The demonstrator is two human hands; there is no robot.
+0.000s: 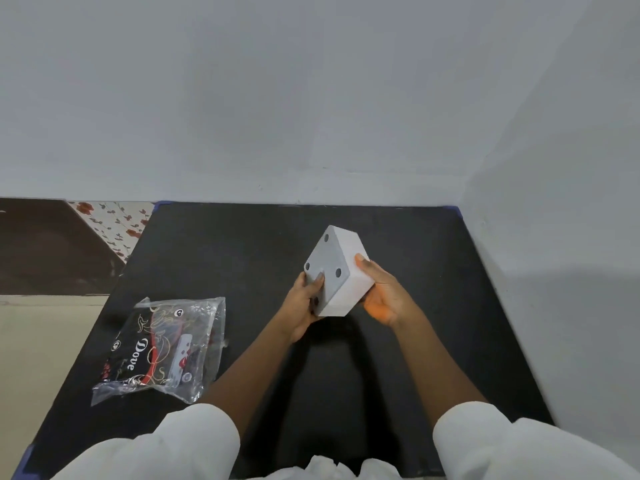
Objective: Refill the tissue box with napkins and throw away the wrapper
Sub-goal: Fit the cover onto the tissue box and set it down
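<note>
A white cube-shaped tissue box [341, 258] is held up above the black table [242, 254], tilted so its grey underside with dark round feet faces me. My left hand [304, 303] grips its lower left corner, thumb pressed on the underside. My right hand [382, 294] holds its right side with fingers wrapped behind. A clear plastic wrapper [162, 348] printed in black, red and gold with the word "Dove" lies flat on the table to the left, apart from both hands. Whether napkins are inside the box is hidden.
The table stands in a corner, with a grey wall [311, 98] behind and another close along its right edge. To the left are a brown surface, a floral-patterned cloth [117, 223] and beige floor. My white sleeves fill the bottom of the view.
</note>
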